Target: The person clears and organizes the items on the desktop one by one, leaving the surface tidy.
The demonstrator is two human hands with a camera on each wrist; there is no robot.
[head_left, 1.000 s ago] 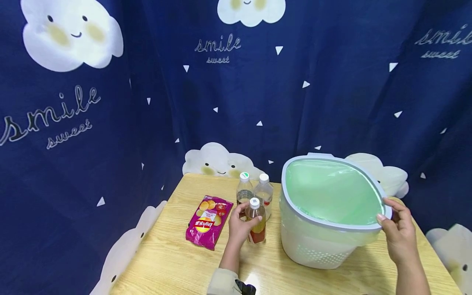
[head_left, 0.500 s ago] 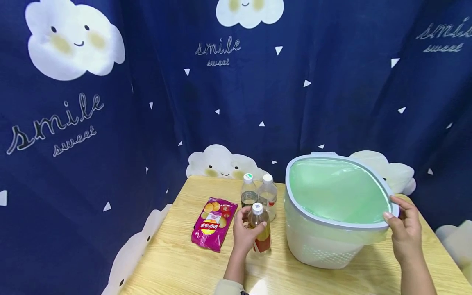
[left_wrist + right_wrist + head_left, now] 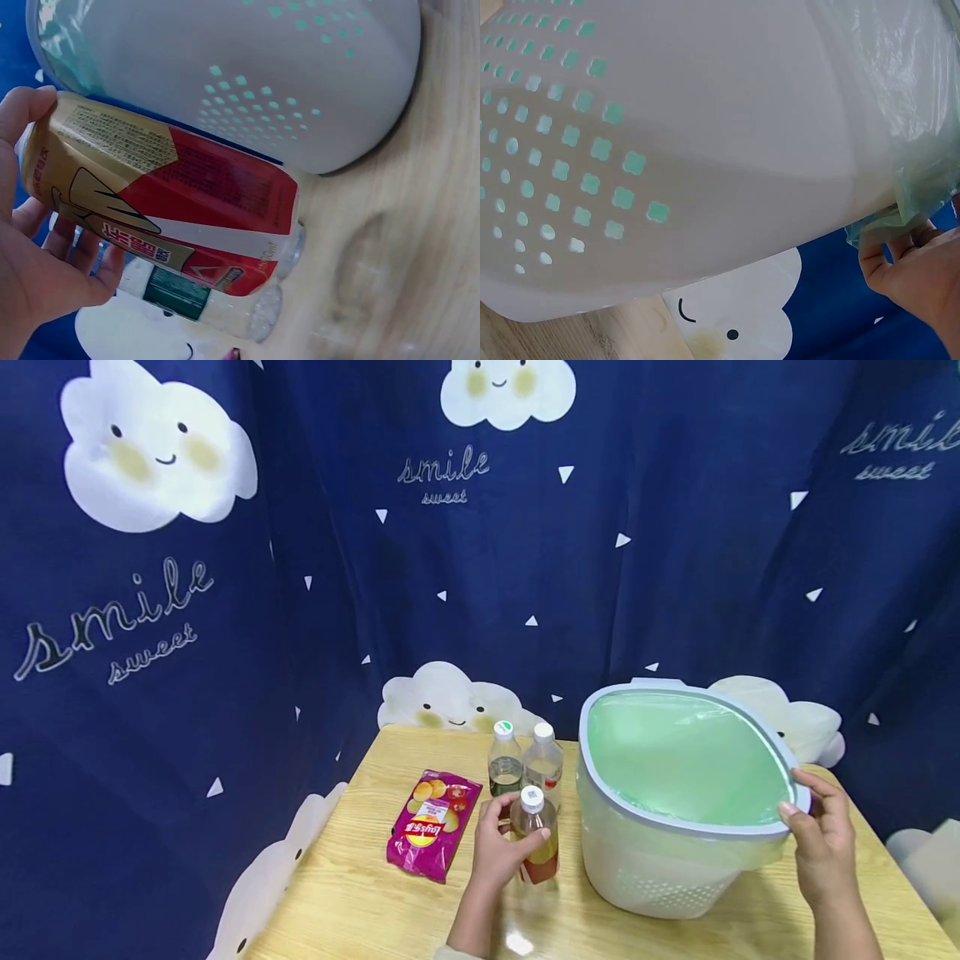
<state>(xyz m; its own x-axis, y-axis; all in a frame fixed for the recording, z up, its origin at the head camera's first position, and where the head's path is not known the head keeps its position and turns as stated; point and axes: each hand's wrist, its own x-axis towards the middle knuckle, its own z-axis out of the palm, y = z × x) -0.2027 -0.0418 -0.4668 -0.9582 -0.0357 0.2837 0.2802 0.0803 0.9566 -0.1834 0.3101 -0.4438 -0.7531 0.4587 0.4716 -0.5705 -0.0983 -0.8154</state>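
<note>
My left hand (image 3: 501,847) grips a drink bottle (image 3: 542,847) with a white cap around its upper part. A gold and red label covers this bottle (image 3: 172,195) in the left wrist view; whether its base touches the table I cannot tell. Behind it stand two clear bottles with white caps, a left one with a dark green label (image 3: 506,768) and a right one (image 3: 543,764). To the right is a pale bin (image 3: 652,881) lined with a green plastic bag (image 3: 682,760). My right hand (image 3: 823,839) pinches the bin's right rim, thumb on top, over the bag's folded edge.
A purple Lay's chip bag (image 3: 435,827) lies flat left of the bottles. All stand on a light wooden table (image 3: 337,893). A dark blue curtain (image 3: 480,560) with clouds hangs close behind and on the left.
The held bottle has come slightly nearer and to the right, away from the two clear bottles. My right hand keeps its place on the rim. The head view has shifted a little.
</note>
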